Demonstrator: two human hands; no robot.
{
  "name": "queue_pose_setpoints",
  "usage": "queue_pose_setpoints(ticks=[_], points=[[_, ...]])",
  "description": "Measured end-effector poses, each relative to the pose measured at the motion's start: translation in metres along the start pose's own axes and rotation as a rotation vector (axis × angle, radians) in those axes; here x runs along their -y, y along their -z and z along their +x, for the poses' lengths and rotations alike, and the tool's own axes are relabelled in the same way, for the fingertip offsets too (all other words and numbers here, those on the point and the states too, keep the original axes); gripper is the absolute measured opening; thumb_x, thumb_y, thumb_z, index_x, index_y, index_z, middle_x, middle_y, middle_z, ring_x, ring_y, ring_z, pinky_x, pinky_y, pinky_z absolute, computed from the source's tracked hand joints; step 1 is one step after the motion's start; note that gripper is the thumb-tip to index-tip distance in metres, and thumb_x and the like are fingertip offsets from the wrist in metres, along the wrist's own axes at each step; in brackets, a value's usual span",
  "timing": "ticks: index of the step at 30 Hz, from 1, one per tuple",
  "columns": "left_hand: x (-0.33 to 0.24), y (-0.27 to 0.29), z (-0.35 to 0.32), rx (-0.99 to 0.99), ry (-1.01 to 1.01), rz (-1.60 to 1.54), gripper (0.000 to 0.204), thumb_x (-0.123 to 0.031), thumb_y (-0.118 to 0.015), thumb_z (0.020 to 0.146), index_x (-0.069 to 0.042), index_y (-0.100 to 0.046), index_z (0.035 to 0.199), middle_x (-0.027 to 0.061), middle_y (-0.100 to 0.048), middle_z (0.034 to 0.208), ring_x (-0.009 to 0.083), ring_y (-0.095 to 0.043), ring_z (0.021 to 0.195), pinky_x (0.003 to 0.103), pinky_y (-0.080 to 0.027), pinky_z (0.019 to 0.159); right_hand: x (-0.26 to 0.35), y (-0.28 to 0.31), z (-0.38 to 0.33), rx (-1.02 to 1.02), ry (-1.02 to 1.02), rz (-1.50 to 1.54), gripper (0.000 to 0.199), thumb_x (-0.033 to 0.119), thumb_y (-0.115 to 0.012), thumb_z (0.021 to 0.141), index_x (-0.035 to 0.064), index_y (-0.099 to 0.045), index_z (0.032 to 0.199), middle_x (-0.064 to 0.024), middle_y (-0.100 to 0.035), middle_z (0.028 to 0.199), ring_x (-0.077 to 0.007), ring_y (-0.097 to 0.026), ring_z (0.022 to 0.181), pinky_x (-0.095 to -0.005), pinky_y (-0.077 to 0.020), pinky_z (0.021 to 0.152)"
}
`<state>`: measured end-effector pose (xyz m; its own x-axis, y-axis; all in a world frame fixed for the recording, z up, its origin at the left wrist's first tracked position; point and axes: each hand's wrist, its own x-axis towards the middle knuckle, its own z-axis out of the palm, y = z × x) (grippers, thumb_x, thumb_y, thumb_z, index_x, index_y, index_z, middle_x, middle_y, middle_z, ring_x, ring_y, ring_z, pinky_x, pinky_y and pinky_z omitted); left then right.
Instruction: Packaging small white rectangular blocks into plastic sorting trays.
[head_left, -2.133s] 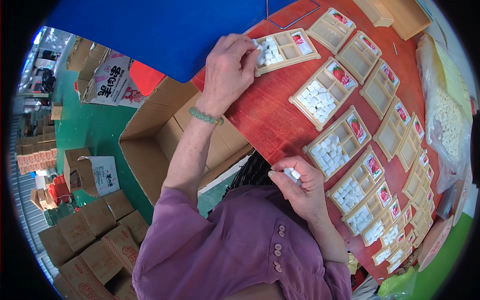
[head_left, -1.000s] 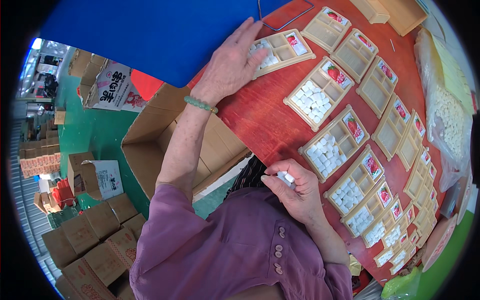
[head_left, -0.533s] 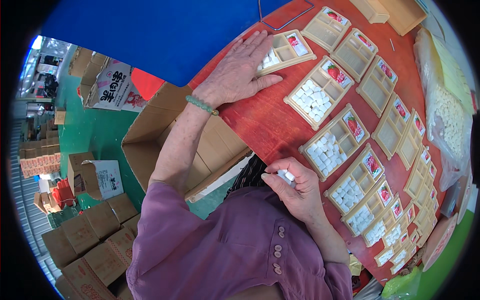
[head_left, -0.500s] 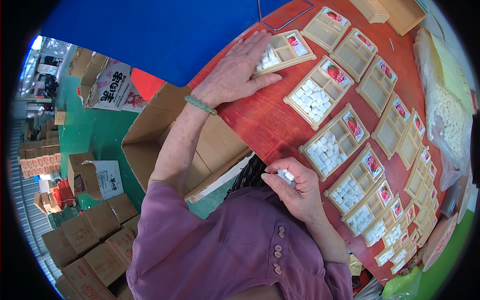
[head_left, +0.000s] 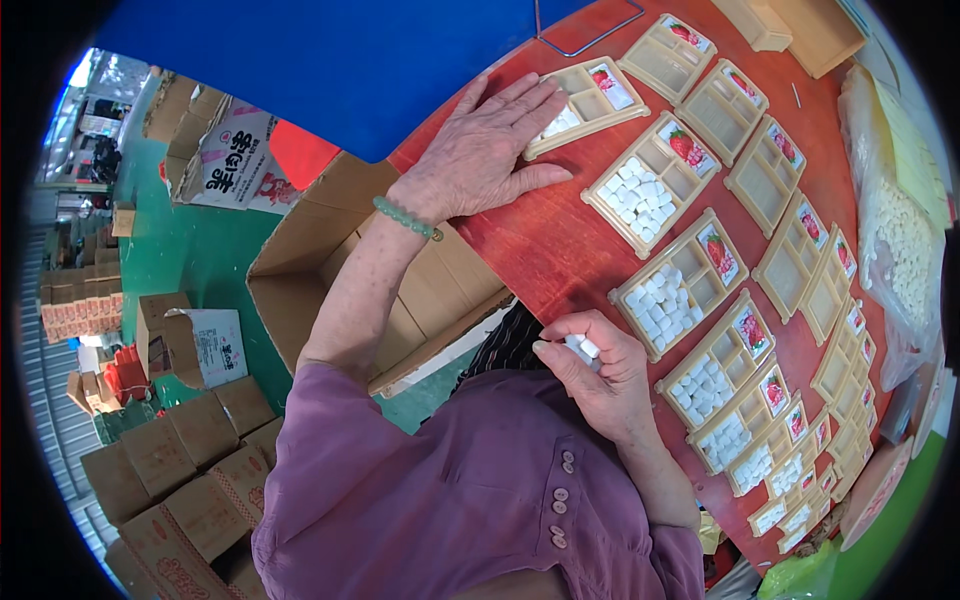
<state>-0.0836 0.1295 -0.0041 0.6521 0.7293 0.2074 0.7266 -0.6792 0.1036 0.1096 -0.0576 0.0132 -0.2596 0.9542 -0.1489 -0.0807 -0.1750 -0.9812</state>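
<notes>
My left hand (head_left: 478, 160) lies palm down with fingers stretched and spread, over the left part of a beige divided tray (head_left: 594, 103). White pieces show beside its fingertips; its palm side is hidden. My right hand (head_left: 605, 375) is closed, near the table's front edge, around several small white marshmallow-like pieces (head_left: 582, 347). Just beyond it stand trays with a large compartment full of such pieces, among them a near tray (head_left: 706, 284) and one farther back (head_left: 672, 180). Each tray has a strawberry picture in one corner.
On the red table (head_left: 520, 245), trays without white pieces (head_left: 722, 115) stand in rows farther right. A clear bag of white pieces (head_left: 895, 240) lies at the right edge. An open cardboard box (head_left: 290, 310) stands below the left edge; a blue panel (head_left: 290, 70) covers the upper left.
My left hand has drawn back slightly toward me from the tray, with its fingers more spread. My right hand still holds the white pieces. The whole view has shifted a little.
</notes>
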Motion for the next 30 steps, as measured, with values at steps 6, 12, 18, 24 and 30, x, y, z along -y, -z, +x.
queue_pose_setpoints(ticks=[6, 12, 18, 24, 30], points=[[-0.009, 0.005, -0.002, -0.103, 0.017, -0.004, 0.085, -0.065, -0.056, 0.086, -0.011, -0.035, 0.150, 0.0118, -0.031, 0.157, 0.0283, -0.027, 0.146, 0.053, -0.014, 0.120, -0.005, -0.001, 0.002, -0.010, 0.029, -0.027, 0.012, 0.007, -0.070, 0.091, 0.0033, -0.064, 0.100, 0.0032, -0.059, 0.086, -0.0015, -0.051, 0.070, -0.0179, -0.0387, 0.062], [-0.011, 0.000, -0.007, -0.032, 0.017, -0.032, 0.084, -0.063, -0.056, 0.088, -0.010, -0.035, 0.149, 0.0124, -0.031, 0.156, 0.0285, -0.028, 0.145, 0.051, -0.016, 0.120, -0.003, -0.002, 0.001, -0.011, 0.003, 0.012, 0.012, 0.008, -0.069, 0.092, 0.0034, -0.064, 0.101, 0.0039, -0.059, 0.082, -0.0001, -0.048, 0.060, -0.0174, -0.0349, 0.052], [-0.015, 0.000, -0.008, -0.027, 0.039, -0.019, 0.083, -0.060, -0.055, 0.090, -0.004, -0.036, 0.148, 0.0159, -0.034, 0.155, 0.0299, -0.028, 0.145, 0.050, -0.020, 0.120, -0.004, -0.002, 0.000, -0.018, 0.000, -0.014, 0.012, 0.008, -0.069, 0.092, 0.0022, -0.064, 0.101, 0.0034, -0.059, 0.076, -0.0007, -0.047, 0.055, -0.0172, -0.0353, 0.050], [-0.006, 0.016, -0.022, -0.399, 0.104, -0.388, 0.060, -0.024, -0.072, 0.087, 0.000, -0.049, 0.138, 0.0192, -0.045, 0.146, 0.0309, -0.042, 0.138, 0.042, -0.034, 0.114, -0.001, -0.003, 0.001, -0.037, -0.028, -0.012, 0.012, 0.008, -0.068, 0.092, 0.0013, -0.064, 0.101, 0.0019, -0.059, 0.075, -0.0015, -0.048, 0.055, -0.0171, -0.0361, 0.050], [0.010, 0.017, -0.043, -0.496, 0.326, -0.337, 0.034, -0.007, -0.070, 0.084, 0.000, -0.065, 0.116, 0.0161, -0.064, 0.118, 0.0299, -0.063, 0.108, 0.036, -0.052, 0.090, 0.002, -0.001, -0.001, -0.039, -0.117, 0.008, 0.013, 0.008, -0.071, 0.090, 0.0016, -0.065, 0.098, -0.0009, -0.064, 0.089, -0.0056, -0.057, 0.079, -0.0203, -0.0447, 0.069]])
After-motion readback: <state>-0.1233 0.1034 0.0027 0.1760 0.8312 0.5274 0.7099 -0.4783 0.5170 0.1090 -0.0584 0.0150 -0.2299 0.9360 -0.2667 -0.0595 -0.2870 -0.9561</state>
